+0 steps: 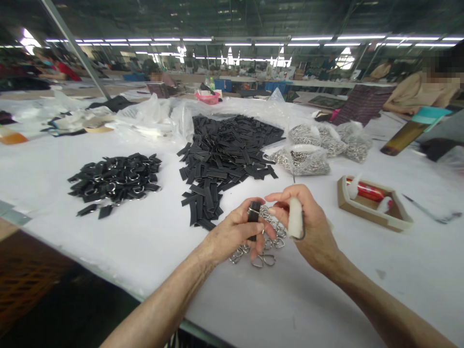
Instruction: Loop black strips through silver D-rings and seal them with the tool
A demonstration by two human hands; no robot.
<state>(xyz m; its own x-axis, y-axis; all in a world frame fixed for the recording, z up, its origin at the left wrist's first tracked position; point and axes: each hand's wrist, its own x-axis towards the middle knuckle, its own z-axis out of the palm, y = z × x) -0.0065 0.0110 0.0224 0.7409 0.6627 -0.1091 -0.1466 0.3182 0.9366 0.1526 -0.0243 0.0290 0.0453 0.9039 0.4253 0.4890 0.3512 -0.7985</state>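
Note:
My left hand (235,232) is closed around a short black strap piece (253,212), held upright over a small heap of metal D-rings (270,241) on the white table. My right hand (304,217) is closed too: its thumb and forefinger pinch at the top of the strap near a ring, and a white tube-shaped thing (295,218) is tucked in its palm. Beyond my hands lies a big pile of loose black strap pieces (224,154). Farther left sits a smaller pile of straps with rings fitted (116,181).
Clear bags of metal rings (319,145) lie at the back right. A shallow cardboard tray (373,215) with a red tube stands to the right, a pen (431,210) beyond it. Plastic bags and tape clutter the back left. Other people sit at far tables.

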